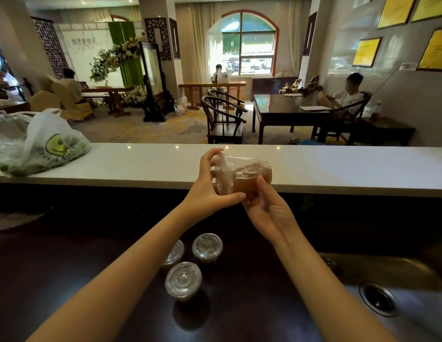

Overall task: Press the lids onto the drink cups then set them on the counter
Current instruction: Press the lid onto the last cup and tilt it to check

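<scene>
**Step in hand, as judged:** pressing the lid (pixel 223 174) onto one drink cup (pixel 249 176).

**Position:** held in the air, tipped on its side, over the near edge of the white counter (pixel 338 166). Brown drink inside, lid end turned left.

**Grip:** grasped at the lid rim by the left hand (pixel 210 186), fingers curled over the top and thumb underneath. Cradled from below by the right hand (pixel 266 208), thumb on the cup wall and fingers wrapped beneath. Cannot tell whether the lid is seated all round.

**Next move, as judged:**
- running pressure along the rim until sealed;
- righting the cup, to avoid a spill;
- setting it upright on the counter and letting go.

**Count:**
- One cup in hand.
- Three more lidded cups standing close together near the middle of the dark lower worktop (pixel 91 243): rear cup (pixel 207 246), front cup (pixel 183 280), and half-hidden cup (pixel 175 253) behind the left forearm.
- None yet on the counter.
- One plastic bag (pixel 49 146) at the counter's left end.
- One sink (pixel 387 280) at the worktop's right edge.
</scene>
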The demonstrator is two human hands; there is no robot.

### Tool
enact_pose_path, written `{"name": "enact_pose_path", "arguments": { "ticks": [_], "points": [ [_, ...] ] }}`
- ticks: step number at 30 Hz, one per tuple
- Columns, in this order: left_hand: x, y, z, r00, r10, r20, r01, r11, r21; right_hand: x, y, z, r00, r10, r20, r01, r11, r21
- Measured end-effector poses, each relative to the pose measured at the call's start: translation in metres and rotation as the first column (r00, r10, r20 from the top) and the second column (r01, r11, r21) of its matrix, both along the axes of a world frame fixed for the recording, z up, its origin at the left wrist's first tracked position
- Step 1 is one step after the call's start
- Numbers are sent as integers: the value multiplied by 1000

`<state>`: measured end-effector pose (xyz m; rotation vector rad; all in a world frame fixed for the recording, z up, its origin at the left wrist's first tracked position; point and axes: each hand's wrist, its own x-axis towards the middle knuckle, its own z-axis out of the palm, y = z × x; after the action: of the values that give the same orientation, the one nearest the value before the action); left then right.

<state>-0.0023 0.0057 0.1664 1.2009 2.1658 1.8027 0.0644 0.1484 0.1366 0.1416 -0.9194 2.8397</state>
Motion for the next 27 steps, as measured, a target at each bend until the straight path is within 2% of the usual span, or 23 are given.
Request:
{"name": "enact_pose_path", "arguments": {
  "ticks": [4,7,12,16,18,20,27],
  "points": [
    [-12,3,-12,998,49,35,-50,997,56,-15,5,18,998,-61,31,53,976,211],
    [-23,6,-17,991,93,93,-98,994,48,-28,10,33,989,-127,77,84,906,414],
    [-51,14,-3,984,160,79,-154,985,-76,-62,27,72,961,-246,123,82,682,727],
    [-75,27,13,977,202,65,-192,971,-143,-93,40,94,951,-296,92,41,413,910],
    [-85,36,15,979,190,74,-174,968,-181,-103,41,101,947,-313,75,23,297,955],
    [-93,42,14,977,184,107,-160,967,-195,-109,41,108,945,-322,55,19,223,975],
    [-113,59,10,958,154,242,-105,973,-204,-115,46,109,936,-347,50,-7,121,993]
  ]
}}
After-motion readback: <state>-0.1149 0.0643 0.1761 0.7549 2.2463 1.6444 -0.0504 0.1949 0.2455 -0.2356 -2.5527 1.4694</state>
